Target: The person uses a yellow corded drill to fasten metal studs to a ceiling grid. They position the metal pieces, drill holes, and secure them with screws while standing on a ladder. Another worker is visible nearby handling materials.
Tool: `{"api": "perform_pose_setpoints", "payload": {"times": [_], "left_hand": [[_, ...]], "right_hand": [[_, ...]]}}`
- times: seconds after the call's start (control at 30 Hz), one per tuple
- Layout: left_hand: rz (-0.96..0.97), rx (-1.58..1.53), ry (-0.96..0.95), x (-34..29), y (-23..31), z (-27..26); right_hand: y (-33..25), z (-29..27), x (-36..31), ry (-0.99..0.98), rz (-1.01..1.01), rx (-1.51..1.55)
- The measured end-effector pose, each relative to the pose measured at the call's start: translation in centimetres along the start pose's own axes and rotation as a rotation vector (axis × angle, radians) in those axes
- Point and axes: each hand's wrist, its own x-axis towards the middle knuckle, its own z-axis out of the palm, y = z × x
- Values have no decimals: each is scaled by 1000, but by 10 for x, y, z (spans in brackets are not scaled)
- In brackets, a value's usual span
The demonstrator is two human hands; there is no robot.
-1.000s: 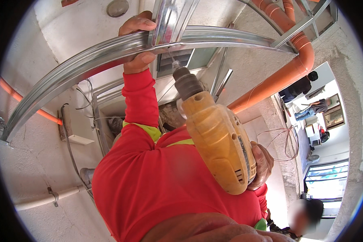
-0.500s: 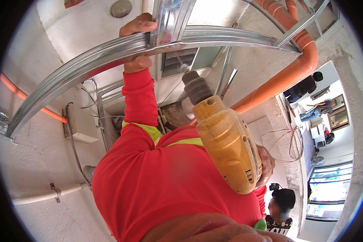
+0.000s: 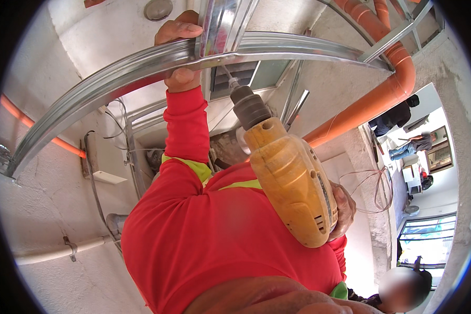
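Note:
My left hand [image 3: 177, 32] is closed around a long galvanized metal channel [image 3: 115, 76], fingers above it and thumb below. It grips just beside the joint where a second metal profile [image 3: 220, 29] meets the channel. In my right hand [image 3: 343, 212] is a worn yellow power drill [image 3: 290, 178] with a dark chuck [image 3: 250, 107]. The drill points up toward the joint. Its thin bit [image 3: 227, 72] reaches the channel's lower edge close to that joint; whether it touches cannot be made out. The drill's body hides most of my right hand's fingers and the trigger.
A thick orange pipe [image 3: 358, 112] runs along the right, near a metal brace [image 3: 397, 36]. Loose cable [image 3: 384, 193] hangs below it. Grey conduit [image 3: 91, 178] and a white box [image 3: 107, 170] are on the left wall. A person [image 3: 405, 288] stands at the lower right.
The drill has moved slightly up and left, bringing its bit to the channel's lower edge. My left hand keeps its grip. The person at the lower right has moved rightward and down.

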Motion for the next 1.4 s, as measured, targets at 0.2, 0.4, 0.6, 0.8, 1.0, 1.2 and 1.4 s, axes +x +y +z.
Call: {"api": "perform_pose_setpoints", "payload": {"times": [0.2,0.4,0.6,0.8,1.0,1.2,1.4], "left_hand": [[8,87,65,4,2,8],[-28,109,101,10,7,24],[-7,3,-25,14,6,10],[-8,76,3,7,3,6],[-3,-92,-116,14,5,5],[-11,108,36,15,7,20],[-10,107,28,19,9,21]], "right_hand": [[2,-2,8,-18,9,-8],[-2,0,11,0,-51,-93],[-8,-2,15,-14,-85,-161],[-11,-2,16,-7,-104,-156],[-7,0,18,10,-160,-180],[-6,-3,18,-21,-163,-125],[-8,-3,19,2,-156,-133]]}}
